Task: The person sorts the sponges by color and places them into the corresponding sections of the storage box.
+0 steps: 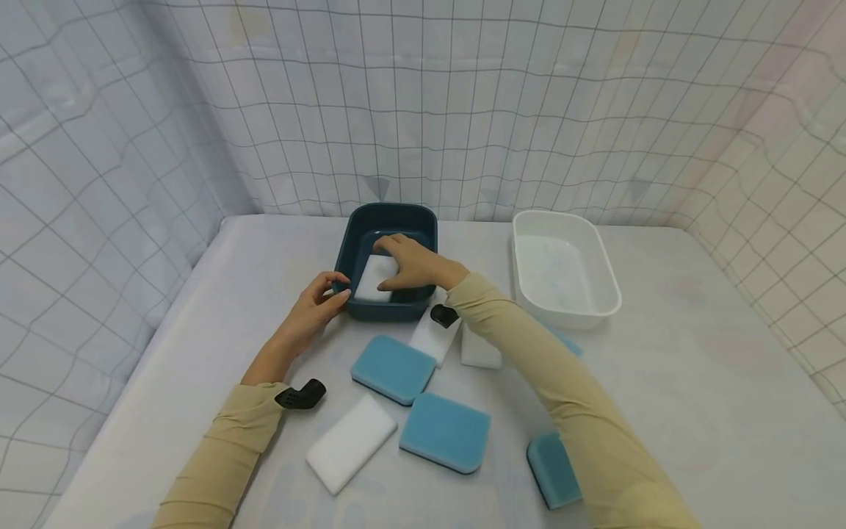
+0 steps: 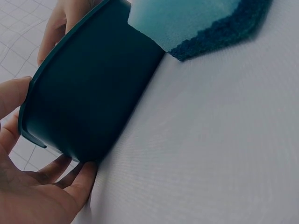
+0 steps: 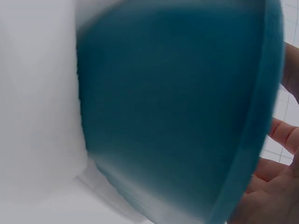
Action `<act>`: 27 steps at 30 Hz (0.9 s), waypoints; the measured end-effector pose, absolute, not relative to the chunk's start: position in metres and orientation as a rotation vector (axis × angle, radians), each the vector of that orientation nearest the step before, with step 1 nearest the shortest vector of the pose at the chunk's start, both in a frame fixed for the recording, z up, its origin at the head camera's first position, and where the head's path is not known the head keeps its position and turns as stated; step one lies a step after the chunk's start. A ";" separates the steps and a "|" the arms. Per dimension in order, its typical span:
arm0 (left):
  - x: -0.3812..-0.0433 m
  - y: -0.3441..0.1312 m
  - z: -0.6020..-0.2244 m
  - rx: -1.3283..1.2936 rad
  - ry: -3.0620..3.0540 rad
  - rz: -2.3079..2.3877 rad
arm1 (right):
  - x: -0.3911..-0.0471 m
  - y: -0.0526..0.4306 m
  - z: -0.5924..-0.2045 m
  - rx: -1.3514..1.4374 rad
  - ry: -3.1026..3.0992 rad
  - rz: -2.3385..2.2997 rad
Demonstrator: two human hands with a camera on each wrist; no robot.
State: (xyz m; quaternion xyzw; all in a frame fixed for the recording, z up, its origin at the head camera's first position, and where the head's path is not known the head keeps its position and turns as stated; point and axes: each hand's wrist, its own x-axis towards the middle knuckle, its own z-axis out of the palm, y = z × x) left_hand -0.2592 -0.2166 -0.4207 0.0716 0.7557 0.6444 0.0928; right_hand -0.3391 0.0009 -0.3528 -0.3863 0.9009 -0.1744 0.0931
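My left hand (image 1: 316, 308) grips the near left corner of a dark teal bin (image 1: 391, 312), thumb at the rim and fingers along its outer wall (image 2: 88, 93). Inside the bin, a white sponge (image 1: 371, 279) lies flat near the left wall. Over that sponge my right hand (image 1: 416, 263) reaches into the bin, its thumb and fingers spread apart across the sponge's right part. The right wrist view has the bin's outer side (image 3: 177, 102) filling the middle, with fingers (image 3: 285, 133) showing beyond the rim.
A white bin (image 1: 568, 316) stands at the right. Blue scouring sponges (image 1: 394, 367) (image 1: 446, 431) (image 1: 554, 470) and white sponges (image 1: 352, 443) (image 1: 432, 338) (image 1: 479, 349) lie in front. Behind the table hangs a grid-patterned curtain (image 1: 423, 110). My right sleeve (image 1: 548, 367) crosses above part of the table.
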 end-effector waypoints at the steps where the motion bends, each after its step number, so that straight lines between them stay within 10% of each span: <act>1: -0.259 -0.217 -0.421 0.212 2.244 1.911 | -0.339 0.002 -0.353 -1.155 2.674 -0.518; 27: -0.259 -0.216 -0.423 0.230 2.270 1.901 | -0.315 0.034 -0.328 -1.240 2.659 -0.466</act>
